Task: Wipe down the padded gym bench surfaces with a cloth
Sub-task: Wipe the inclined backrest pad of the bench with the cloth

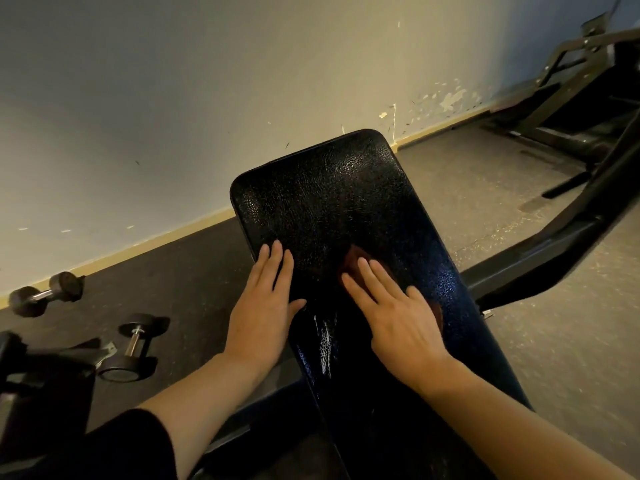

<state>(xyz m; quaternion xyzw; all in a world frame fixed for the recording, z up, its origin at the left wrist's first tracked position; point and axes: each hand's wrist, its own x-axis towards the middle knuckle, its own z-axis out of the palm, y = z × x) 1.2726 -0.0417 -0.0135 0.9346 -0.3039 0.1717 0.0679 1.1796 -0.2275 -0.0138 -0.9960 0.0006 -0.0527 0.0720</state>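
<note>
Nearest the camera two bare forearms reach forward, the left one coming out of a dark sleeve (131,441). The left hand (260,306) lies flat with straight fingers on the left edge of the black padded bench (332,202), grasping nothing. The right hand (398,313) is also flat, fingers straight and spread, pressing a dark reddish-brown cloth (356,259) onto the pad; the cloth sits on the right half of the bench, mostly covered by the hand, with bits showing past the fingertips and beside the palm. The pad is glossy, with a pebbled, leather-like grain and a pale shiny streak between the two hands. No brand, label or writing can be read anywhere. To the left, on a dark rubber floor (194,271), lie two small dumbbells (133,346), one nearer and one farther (46,295), beside a dark piece of equipment at the frame edge. To the right the floor is lighter and speckled, and the bench's black metal frame (554,237) runs across it. Farther off, another dark metal machine (585,98) stands in the right corner. Behind everything is a pale wall (173,98) with a yellowish skirting board and chipped, scuffed paint near its base.
</note>
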